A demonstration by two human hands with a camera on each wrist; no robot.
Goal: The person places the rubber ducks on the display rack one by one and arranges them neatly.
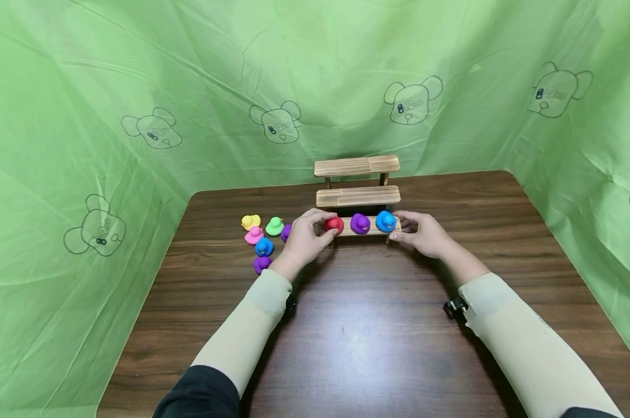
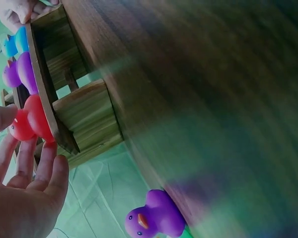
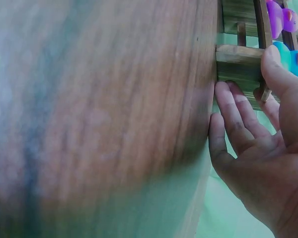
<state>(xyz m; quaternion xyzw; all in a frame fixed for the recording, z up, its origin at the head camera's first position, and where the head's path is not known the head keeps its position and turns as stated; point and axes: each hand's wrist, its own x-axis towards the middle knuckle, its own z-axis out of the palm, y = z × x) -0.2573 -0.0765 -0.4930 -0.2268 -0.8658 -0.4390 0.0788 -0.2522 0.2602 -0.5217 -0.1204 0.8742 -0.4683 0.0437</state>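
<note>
Left hand's [image 1: 304, 237] duck [image 2: 36, 120] outside right-wrist view.

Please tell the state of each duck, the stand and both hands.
Left hand: holding the red duck.
Right hand: gripping the stand's end.
Red duck: on the lowest shelf, held.
Purple duck beside it: upright, untouched.
Blue duck at the end: upright.
Six other ducks: loose on the table.
Stand: standing upright.

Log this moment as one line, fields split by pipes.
left hand: pinches red duck on lowest shelf | right hand: grips that shelf's right end | beside red duck: purple duck, then blue duck | table, left: more ducks
</note>
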